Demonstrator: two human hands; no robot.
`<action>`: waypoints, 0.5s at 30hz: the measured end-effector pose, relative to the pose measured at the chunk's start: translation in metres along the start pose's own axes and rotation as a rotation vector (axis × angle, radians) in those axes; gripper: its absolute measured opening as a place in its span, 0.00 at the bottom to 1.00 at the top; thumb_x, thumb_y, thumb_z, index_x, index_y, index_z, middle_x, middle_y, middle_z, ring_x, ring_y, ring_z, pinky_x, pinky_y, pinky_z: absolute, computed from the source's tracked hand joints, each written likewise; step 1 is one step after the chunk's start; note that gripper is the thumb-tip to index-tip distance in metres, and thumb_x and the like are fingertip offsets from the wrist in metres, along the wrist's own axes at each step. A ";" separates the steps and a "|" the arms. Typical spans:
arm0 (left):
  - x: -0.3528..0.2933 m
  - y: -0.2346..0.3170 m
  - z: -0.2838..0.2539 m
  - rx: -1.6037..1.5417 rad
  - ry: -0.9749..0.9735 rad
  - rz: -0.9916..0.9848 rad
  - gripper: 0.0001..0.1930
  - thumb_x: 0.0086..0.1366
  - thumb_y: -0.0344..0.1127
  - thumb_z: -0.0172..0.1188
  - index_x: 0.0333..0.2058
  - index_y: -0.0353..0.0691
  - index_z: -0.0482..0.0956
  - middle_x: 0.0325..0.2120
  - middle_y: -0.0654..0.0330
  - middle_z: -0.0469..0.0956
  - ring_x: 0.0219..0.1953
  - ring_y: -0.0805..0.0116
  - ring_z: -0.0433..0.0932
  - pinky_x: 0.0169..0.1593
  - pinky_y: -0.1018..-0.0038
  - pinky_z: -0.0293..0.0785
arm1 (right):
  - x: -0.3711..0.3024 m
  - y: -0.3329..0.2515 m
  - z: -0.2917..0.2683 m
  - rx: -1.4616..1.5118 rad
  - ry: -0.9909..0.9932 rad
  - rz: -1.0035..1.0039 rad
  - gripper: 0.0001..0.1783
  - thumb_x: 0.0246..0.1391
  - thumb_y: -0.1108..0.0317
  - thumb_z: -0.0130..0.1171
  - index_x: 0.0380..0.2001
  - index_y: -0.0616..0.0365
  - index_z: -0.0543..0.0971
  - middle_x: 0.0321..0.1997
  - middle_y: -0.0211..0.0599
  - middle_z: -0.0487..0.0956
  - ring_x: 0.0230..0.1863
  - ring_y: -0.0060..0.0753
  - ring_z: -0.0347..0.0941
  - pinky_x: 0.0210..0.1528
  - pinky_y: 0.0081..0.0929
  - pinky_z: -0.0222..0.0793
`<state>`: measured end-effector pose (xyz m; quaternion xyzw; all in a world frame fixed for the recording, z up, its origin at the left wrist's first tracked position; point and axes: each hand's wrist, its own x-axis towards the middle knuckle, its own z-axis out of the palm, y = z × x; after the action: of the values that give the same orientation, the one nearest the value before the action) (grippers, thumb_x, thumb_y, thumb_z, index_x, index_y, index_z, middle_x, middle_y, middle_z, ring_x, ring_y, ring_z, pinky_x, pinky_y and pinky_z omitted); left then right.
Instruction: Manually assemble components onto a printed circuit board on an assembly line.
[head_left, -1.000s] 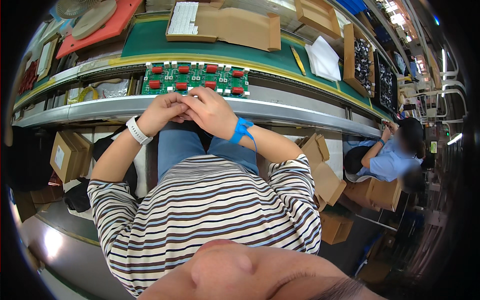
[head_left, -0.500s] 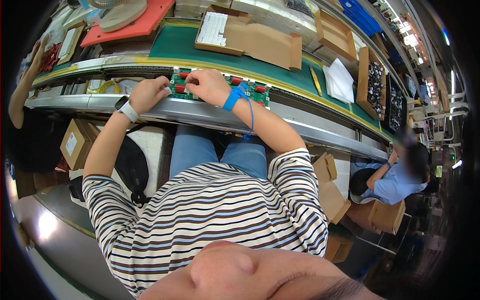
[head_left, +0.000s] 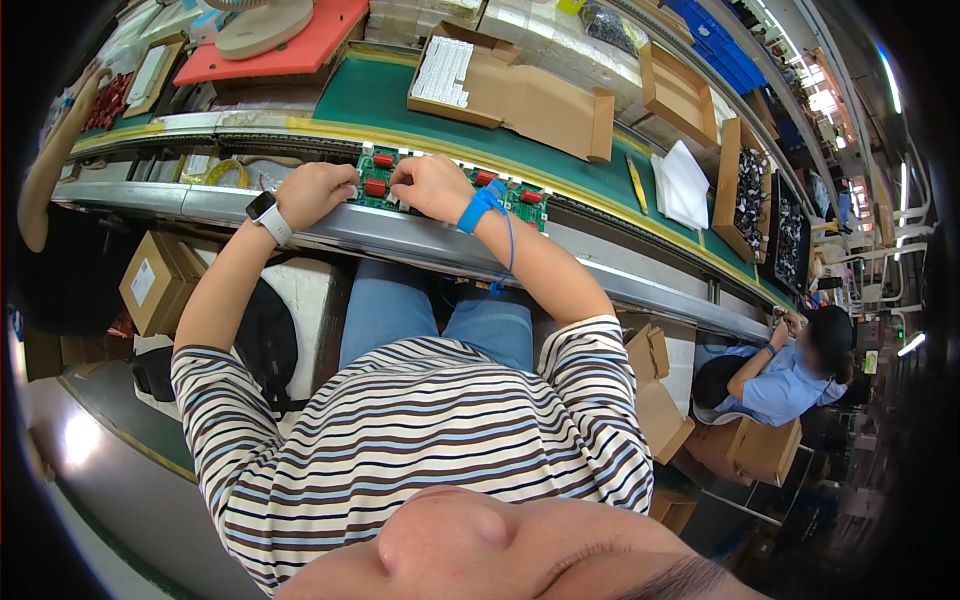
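A green circuit board (head_left: 540,212) carrying several red block-shaped components and small white parts lies along the near metal rail. At its left end is my left hand (head_left: 312,194), fingers pinched together at the edge; a small pale bit shows at the tips, too small to name. Over the middle of the board my right hand (head_left: 435,188) is bent down, thumb and fingertips closed beside a red component (head_left: 376,187). Whatever the right fingers hold, if anything, is hidden. A blue wrist strap (head_left: 480,207) with a cord circles my right wrist.
Beyond the rail, a green belt (head_left: 375,95) bears a cardboard box (head_left: 550,108) with white pieces, a yellow cutter (head_left: 637,184) and white sheets (head_left: 682,180). A box of dark parts (head_left: 740,185) stands right. One co-worker (head_left: 785,375) sits right; another's arm (head_left: 50,165) shows left.
My right fingertips have come slightly nearer, from the upper red component to beside the lower one, uncovering the upper. My left hand stays at the board's left end. The whole view has shifted slightly.
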<state>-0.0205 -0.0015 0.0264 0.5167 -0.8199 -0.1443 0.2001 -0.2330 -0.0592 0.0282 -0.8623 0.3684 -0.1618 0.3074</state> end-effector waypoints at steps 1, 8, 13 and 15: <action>-0.001 0.000 0.001 0.002 0.000 0.010 0.06 0.55 0.32 0.55 0.31 0.39 0.74 0.26 0.53 0.76 0.30 0.54 0.75 0.35 0.64 0.70 | 0.000 0.002 0.001 -0.014 -0.012 0.005 0.10 0.40 0.63 0.55 0.24 0.55 0.80 0.26 0.42 0.79 0.30 0.45 0.74 0.36 0.38 0.69; -0.002 -0.004 0.003 0.033 0.018 0.047 0.06 0.54 0.34 0.55 0.32 0.43 0.75 0.26 0.55 0.77 0.31 0.54 0.75 0.35 0.63 0.71 | 0.001 0.002 0.003 -0.042 -0.022 -0.009 0.10 0.39 0.63 0.55 0.25 0.54 0.80 0.26 0.41 0.79 0.31 0.45 0.74 0.37 0.38 0.69; -0.002 0.000 0.005 0.082 -0.003 0.051 0.07 0.53 0.35 0.56 0.32 0.43 0.75 0.26 0.55 0.77 0.31 0.55 0.75 0.35 0.64 0.71 | 0.001 0.000 0.000 -0.054 -0.040 -0.004 0.10 0.39 0.63 0.56 0.25 0.54 0.80 0.27 0.42 0.78 0.32 0.45 0.74 0.37 0.38 0.69; -0.004 -0.002 0.005 0.058 -0.043 0.012 0.08 0.52 0.35 0.57 0.32 0.43 0.76 0.25 0.55 0.77 0.30 0.56 0.76 0.34 0.64 0.71 | 0.001 -0.001 0.002 -0.056 -0.055 0.007 0.10 0.39 0.63 0.57 0.26 0.54 0.80 0.27 0.42 0.78 0.32 0.45 0.74 0.37 0.38 0.69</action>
<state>-0.0199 0.0015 0.0200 0.5143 -0.8308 -0.1303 0.1683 -0.2312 -0.0586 0.0271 -0.8735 0.3671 -0.1266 0.2935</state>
